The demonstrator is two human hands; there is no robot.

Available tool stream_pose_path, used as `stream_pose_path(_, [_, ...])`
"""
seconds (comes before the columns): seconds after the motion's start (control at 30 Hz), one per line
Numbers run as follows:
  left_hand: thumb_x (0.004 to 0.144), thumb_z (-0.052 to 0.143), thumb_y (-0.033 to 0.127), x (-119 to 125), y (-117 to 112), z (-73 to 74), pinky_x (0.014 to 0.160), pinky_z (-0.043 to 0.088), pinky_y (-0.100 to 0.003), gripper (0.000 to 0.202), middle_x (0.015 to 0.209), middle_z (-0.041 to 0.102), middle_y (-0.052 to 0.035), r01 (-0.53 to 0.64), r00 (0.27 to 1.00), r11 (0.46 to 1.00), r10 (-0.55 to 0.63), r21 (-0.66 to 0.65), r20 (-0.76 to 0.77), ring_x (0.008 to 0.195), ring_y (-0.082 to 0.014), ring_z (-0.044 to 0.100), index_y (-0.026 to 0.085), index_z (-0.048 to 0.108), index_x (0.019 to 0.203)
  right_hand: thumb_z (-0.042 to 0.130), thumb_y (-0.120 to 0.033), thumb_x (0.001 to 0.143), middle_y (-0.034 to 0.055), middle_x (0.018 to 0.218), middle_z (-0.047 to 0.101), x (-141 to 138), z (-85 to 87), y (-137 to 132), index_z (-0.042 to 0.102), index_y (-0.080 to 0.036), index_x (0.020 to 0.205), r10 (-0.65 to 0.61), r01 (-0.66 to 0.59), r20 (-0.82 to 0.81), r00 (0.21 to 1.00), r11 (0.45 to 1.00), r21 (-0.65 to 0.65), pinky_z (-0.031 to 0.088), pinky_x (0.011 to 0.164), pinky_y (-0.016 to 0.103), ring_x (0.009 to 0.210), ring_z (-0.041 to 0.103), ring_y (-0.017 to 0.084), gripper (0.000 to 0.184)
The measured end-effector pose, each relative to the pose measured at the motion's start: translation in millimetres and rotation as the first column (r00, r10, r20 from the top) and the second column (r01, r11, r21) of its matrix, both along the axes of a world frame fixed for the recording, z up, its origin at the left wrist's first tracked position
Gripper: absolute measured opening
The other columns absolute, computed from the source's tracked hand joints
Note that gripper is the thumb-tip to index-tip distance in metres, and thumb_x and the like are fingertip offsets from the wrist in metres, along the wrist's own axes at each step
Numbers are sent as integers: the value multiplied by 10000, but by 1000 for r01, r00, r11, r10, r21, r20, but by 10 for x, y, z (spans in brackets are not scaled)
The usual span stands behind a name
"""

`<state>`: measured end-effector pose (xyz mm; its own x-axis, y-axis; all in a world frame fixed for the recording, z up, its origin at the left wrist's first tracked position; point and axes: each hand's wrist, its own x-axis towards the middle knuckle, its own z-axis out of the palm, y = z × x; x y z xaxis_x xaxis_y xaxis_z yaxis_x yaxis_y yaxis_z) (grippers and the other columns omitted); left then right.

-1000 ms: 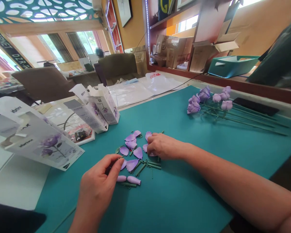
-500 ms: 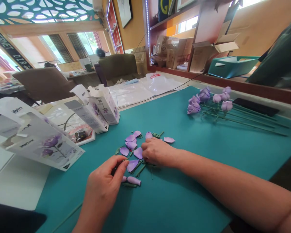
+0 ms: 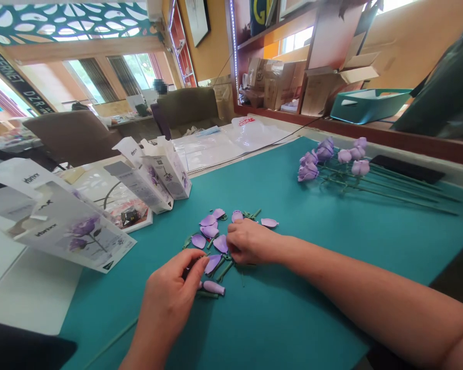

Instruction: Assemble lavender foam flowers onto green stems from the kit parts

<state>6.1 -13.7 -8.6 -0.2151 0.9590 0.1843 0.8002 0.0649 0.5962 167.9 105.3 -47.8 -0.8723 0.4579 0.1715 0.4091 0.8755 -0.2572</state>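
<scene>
Left hand [image 3: 167, 293] edging rightward, fingers [image 3: 196, 263] pinched nearly shut on something hidden; right hand [image 3: 250, 242] curled down over purple petals [image 3: 220, 243] and green stems [image 3: 224, 271], grip unclear, everything spread loose across teal mat [image 3: 293, 308] for easy picking.

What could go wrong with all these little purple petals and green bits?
A loose purple petal lies close to the right hand, so it might get brushed away. The thin green stem pieces could roll across the teal mat. The left hand pinches something small that could slip.
</scene>
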Motion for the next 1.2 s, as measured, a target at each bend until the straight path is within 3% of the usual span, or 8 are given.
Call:
stream_pose_path(0.1, [836,480,434,16,-3,-2,528,406,-238,261,611,636,46,29,1000,1000,-29,-12,-4,540,-138,594,252,652,767,599,-104,667,30,765,609,0,125,-43,645,-144,702,-117,29,-225,967,931,-363,401,631,236,698,516,127,71])
stream_pose_path(0.2, [844,473,411,45,-6,-2,547,411,-238,252,643,650,46,61,998,998,-60,7,-18,550,-131,591,255,657,769,595,-129,682,-11,689,588,0,226,-90,620,-149,718,-251,-37,-334,909,748,-663,389,564,203,628,503,95,48])
stream_pose_path(0.27, [845,472,399,64,-6,1,546,416,-235,250,649,655,44,71,997,997,-70,34,-30,544,-127,587,254,659,765,599,-161,690,-29,645,568,-7,240,-108,603,-149,718,-286,-103,-367,885,649,-754,373,530,195,591,486,84,30])
stream_pose_path(0.33, [846,472,392,76,-5,2,544,424,-231,250,641,657,42,74,997,996,-72,54,-37,543,-126,589,251,659,759,606,-175,686,-37,635,561,-20,221,-116,599,-148,718,-291,-157,-399,870,603,-782,363,517,188,577,475,75,42])
stream_pose_path(0.7, [853,472,372,101,-13,3,527,424,-228,238,639,648,37,96,995,993,-95,66,-28,545,-124,582,245,664,795,620,-195,681,-39,625,555,-63,208,-165,602,-148,700,-297,-156,-407,864,610,-777,368,520,190,582,476,74,54])
stream_pose_path(0.83, [867,471,353,109,-19,-19,576,443,-231,224,725,684,31,95,995,992,-91,80,-51,604,-125,597,247,667,837,629,-227,691,-48,604,528,-89,179,-177,595,-147,704,-316,-171,-398,861,556,-813,342,498,188,555,444,67,88])
stream_pose_path(1.07, [910,434,337,86,-26,-118,623,452,-250,256,874,731,-15,120,958,975,-65,185,-278,717,-153,655,239,662,970,661,-321,728,-30,641,537,-104,153,-205,611,-139,714,-397,-159,-357,846,452,-878,343,526,203,583,440,76,189])
stream_pose_path(1.2, [910,447,302,108,-39,-151,641,443,-252,250,878,729,-7,127,950,957,-41,262,-310,732,-149,659,234,675,989,691,-397,714,-21,634,541,-99,167,-216,614,-134,695,-434,-117,-332,838,451,-885,341,524,206,585,437,82,274])
